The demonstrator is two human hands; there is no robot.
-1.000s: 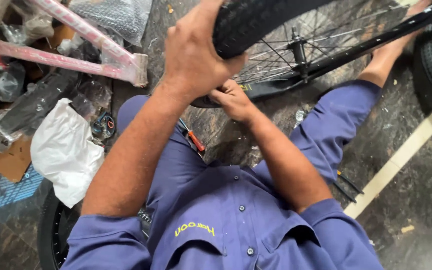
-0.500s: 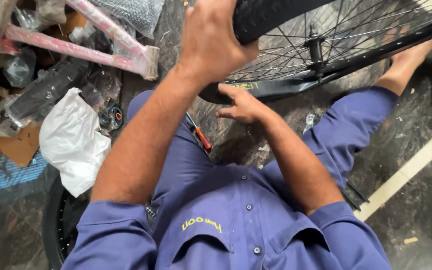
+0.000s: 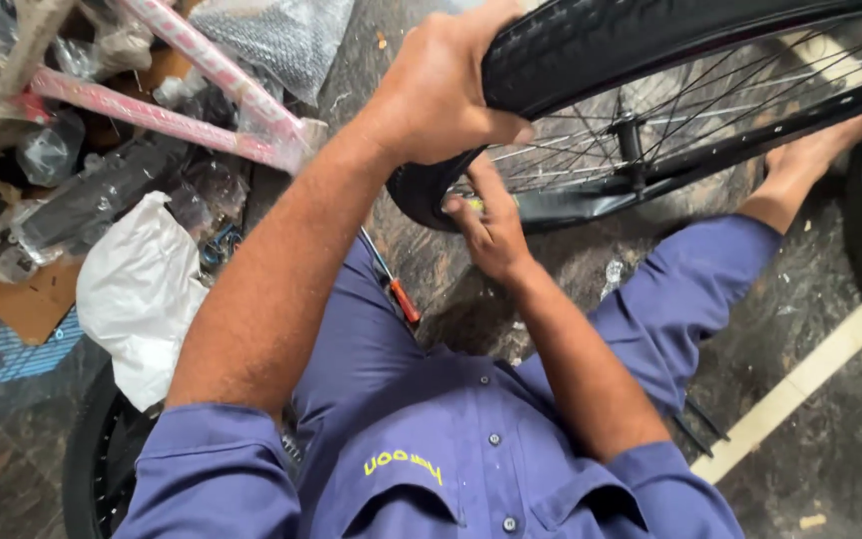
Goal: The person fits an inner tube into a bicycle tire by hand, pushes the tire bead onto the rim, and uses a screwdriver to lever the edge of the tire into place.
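Observation:
A black bicycle tyre on a spoked wheel stands over my lap. My left hand is clamped over the tyre's tread at its upper left. My right hand sits lower, its fingers curled on the tyre's bottom edge by the rim, with a small yellow bit showing at the fingertips. A black frame bar crosses the wheel, and my bare foot rests by it. An orange-handled screwdriver lies on my blue trouser leg.
A pink bicycle frame wrapped in plastic lies at the upper left among bagged parts. A white plastic bag and cardboard sit at the left. Another black tyre is under my left arm, and a pale strip crosses the dark floor.
Both hands keep their places on the tyre. The wheel and the view have shifted slightly, and the right hand's fingers sit a little lower on the tyre's edge.

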